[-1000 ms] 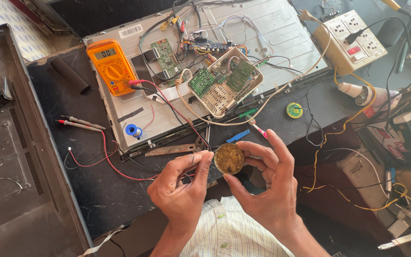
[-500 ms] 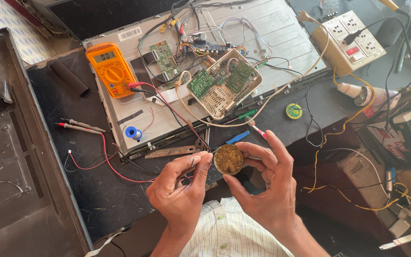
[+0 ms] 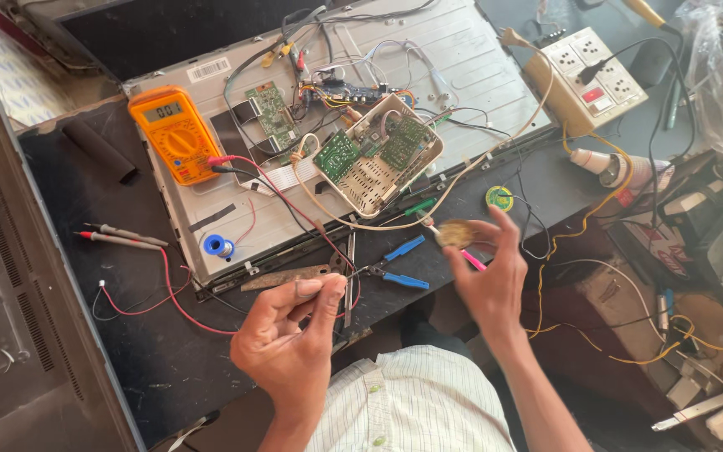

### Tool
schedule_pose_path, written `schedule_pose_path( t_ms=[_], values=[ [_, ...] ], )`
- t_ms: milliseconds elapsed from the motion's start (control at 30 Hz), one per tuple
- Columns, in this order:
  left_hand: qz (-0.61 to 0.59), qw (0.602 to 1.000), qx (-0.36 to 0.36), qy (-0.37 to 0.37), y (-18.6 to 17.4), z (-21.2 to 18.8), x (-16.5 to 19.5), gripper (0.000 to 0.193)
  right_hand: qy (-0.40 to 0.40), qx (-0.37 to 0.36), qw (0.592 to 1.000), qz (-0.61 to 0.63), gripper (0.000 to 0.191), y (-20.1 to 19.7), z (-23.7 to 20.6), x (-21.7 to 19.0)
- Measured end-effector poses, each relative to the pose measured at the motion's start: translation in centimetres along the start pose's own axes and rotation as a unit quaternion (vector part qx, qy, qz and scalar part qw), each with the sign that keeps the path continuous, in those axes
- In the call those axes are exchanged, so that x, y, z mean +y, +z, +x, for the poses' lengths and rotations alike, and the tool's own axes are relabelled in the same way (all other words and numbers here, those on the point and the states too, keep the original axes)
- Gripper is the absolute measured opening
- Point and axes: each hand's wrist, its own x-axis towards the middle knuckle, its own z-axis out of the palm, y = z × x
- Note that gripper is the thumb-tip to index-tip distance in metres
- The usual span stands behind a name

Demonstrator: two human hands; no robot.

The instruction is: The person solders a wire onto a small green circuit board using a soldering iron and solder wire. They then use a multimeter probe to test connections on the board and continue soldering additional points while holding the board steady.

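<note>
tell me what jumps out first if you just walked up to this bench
The orange multimeter stands out, lying at the left end of the opened flat panel, with red and black leads running off it. Mid-panel sits a beige case with green circuit boards amid tangled wires. Nearer the camera, the right hand holds a small round brass-coloured tin, while the left hand pinches something thin.
</note>
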Motion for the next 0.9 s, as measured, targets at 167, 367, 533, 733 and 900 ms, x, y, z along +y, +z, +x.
schedule_pose_path(
  t_ms=[167,367,533,733,900],
  values=[
    [-0.030,0.999,-0.001,-0.039,-0.2,0.2,0.1,0.018,0.086,0.033,0.993,-0.079,0.060,1.0,1.1,6.6],
    [-0.054,0.997,-0.009,-0.056,0.2,0.2,0.4,0.019,-0.106,0.052,0.987,-0.106,0.031,-0.9,1.2,0.4],
    [-0.057,0.993,0.001,-0.098,1.1,0.0,0.8,0.019,-0.150,-0.055,0.978,0.134,0.028,-3.0,-0.5,-8.7],
    [-0.055,0.993,-0.007,-0.104,1.4,0.0,1.5,0.018,-0.176,-0.064,0.968,0.170,0.027,-2.6,0.4,-12.4],
    [-0.033,0.994,0.000,-0.101,0.9,-0.8,0.4,0.018,-0.203,-0.045,0.966,0.155,0.022,-2.1,-0.1,-11.9]
  ],
)
